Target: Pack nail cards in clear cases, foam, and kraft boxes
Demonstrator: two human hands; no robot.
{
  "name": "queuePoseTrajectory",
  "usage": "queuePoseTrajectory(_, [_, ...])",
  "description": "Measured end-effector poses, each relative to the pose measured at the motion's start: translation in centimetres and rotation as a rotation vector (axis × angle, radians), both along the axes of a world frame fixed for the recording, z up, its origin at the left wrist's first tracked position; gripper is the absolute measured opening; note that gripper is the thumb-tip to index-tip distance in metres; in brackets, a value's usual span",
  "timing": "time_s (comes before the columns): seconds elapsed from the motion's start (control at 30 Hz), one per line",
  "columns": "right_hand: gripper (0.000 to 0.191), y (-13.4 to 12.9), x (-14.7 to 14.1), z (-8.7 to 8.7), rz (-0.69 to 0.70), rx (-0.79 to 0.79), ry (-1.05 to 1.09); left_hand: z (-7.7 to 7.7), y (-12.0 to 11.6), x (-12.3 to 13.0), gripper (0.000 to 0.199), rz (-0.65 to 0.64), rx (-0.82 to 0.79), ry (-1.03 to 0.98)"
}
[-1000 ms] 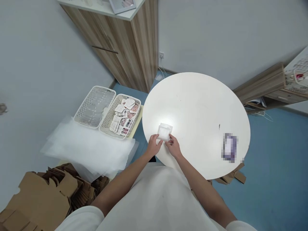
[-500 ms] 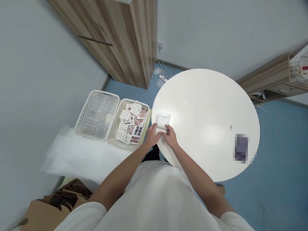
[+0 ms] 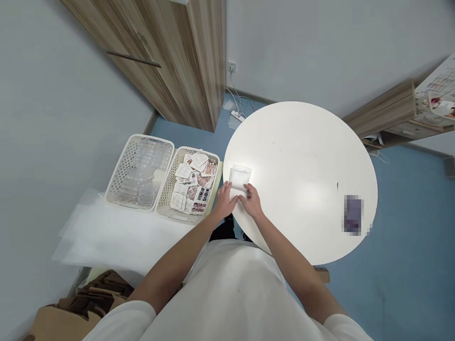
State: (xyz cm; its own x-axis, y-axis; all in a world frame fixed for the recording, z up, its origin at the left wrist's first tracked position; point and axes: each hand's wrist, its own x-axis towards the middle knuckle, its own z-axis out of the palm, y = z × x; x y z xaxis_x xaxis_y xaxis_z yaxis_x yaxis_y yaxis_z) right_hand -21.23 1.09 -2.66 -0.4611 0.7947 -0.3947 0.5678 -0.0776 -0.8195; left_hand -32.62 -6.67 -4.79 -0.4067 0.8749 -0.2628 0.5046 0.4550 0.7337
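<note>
A small whitish, see-through packet (image 3: 240,178), roughly square, is at the near left rim of the round white table (image 3: 302,156). My left hand (image 3: 225,202) grips its near left corner, fingers bent. On the other side, my right hand (image 3: 251,201) pinches the near right edge with thumb and fingers. Both thumbs almost meet under the packet's near edge. What the packet contains cannot be made out. Left of my hands stands a white basket (image 3: 163,208) of white cards (image 3: 183,171) and cards bearing rows of coloured oval pieces (image 3: 202,194).
Another white basket (image 3: 111,182) holds clear plastic cases. Translucent sheets (image 3: 117,237) lie before the baskets. A blurred-out dark item (image 3: 353,214) rests at the table's right. Cardboard (image 3: 67,322) is at lower left; a wooden cabinet (image 3: 170,61) and power strip (image 3: 237,116) are behind.
The view has shifted slightly, so the table and cabinet appear a little further left. My hands keep the same hold on the packet.
</note>
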Motion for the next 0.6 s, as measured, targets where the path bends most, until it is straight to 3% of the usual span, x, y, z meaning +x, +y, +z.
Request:
queuePoseTrajectory(0.23, [0.053, -0.8, 2.5, -0.3, 0.018, -0.006, 0.003, 0.0, -1.4, 1.6, 0.059, 0.032, -0.007, 0.007])
queuePoseTrajectory(0.4, [0.055, -1.1, 5.3, 0.4, 0.032, -0.058, -0.025, 0.7, -2.4, 3.2, 0.059, 0.119, -0.023, -0.014])
queuePoseTrajectory(0.6, [0.049, -1.9, 9.1, 0.8, 0.137, -0.139, -0.073, 1.6, -4.8, 6.6, 0.046, 0.209, -0.024, -0.057])
